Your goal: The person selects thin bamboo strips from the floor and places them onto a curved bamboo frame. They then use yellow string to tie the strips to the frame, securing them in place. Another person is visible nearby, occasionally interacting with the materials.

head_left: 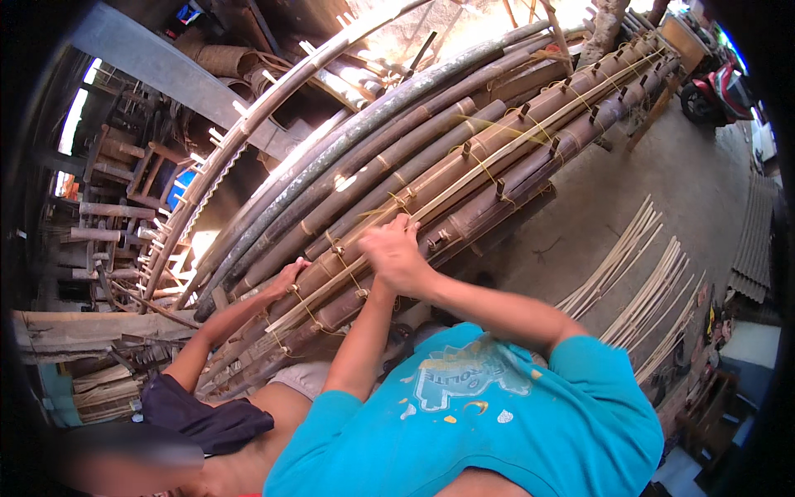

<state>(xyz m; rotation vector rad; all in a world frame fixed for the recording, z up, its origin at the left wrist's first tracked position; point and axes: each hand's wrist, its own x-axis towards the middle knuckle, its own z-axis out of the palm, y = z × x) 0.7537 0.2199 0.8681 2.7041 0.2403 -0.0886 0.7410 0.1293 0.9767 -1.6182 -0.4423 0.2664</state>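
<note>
My hands meet over a long rack of lashed bamboo poles. My right hand crosses in front, its fingers curled and somewhat smeared. Behind it, my left hand is partly hidden, with bent fingertips close to a pale bamboo strip. That strip runs lengthwise between two thick brown poles. Thin yellow-green ties loop around the poles near my hands; whether my fingers hold one I cannot make out. Short dark pegs stand up along the rack.
Left of me, a co-worker's hand rests on the poles. More bamboo poles lie beyond the rack. A curved pegged piece stands at the far left. Split bamboo strips lie on the floor at right, and a red motorcycle is parked behind.
</note>
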